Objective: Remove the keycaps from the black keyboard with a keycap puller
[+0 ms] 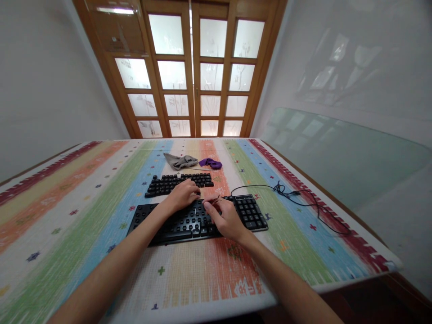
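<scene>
Under right hand (226,217), keyboard (194,220) partly hidden

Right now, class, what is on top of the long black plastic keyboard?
Square black keycaps sit at its right end; black key mounts show farther left. The left hand and right hand reach over it, hiding whatever lies beneath them.

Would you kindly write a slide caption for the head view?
Left hand and right hand over a partly stripped keyboard, loose keycaps laid out behind it on a striped tablecloth.
</scene>
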The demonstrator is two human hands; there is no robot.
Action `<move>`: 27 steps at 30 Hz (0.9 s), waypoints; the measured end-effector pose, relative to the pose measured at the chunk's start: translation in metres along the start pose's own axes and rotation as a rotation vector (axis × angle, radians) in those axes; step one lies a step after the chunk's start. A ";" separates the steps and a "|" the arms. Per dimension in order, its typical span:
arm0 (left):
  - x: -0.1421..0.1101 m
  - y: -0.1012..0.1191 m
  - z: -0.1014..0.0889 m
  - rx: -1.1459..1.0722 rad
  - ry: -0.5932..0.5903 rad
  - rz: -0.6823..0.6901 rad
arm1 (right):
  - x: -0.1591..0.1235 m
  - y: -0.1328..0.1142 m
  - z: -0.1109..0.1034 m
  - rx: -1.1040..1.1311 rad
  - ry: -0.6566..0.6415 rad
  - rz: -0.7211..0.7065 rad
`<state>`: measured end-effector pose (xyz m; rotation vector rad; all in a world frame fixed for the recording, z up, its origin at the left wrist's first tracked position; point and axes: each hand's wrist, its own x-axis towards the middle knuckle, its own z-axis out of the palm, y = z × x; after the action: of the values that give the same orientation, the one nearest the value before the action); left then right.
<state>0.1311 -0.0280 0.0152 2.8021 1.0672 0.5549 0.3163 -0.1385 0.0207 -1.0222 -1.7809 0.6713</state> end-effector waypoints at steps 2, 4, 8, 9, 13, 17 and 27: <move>0.003 -0.001 0.001 0.013 -0.017 0.003 | 0.000 0.000 0.000 0.000 -0.008 0.006; 0.005 -0.003 0.002 0.018 -0.019 0.002 | -0.001 0.000 0.000 -0.003 -0.010 0.005; 0.007 -0.004 0.003 0.039 -0.008 -0.015 | 0.000 -0.003 -0.001 -0.013 -0.017 -0.018; 0.007 -0.005 0.004 0.050 -0.003 -0.024 | 0.000 -0.003 -0.001 -0.016 -0.023 -0.022; 0.009 -0.004 0.003 0.083 0.001 -0.061 | 0.000 -0.004 -0.001 -0.016 -0.037 -0.023; 0.010 -0.004 0.002 0.122 0.009 -0.060 | 0.000 -0.003 -0.001 -0.015 -0.035 -0.035; 0.011 -0.004 0.000 0.148 -0.010 -0.096 | -0.001 -0.004 -0.002 -0.016 -0.041 -0.028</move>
<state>0.1356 -0.0178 0.0177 2.8543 1.2841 0.4701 0.3166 -0.1410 0.0243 -0.9986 -1.8356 0.6666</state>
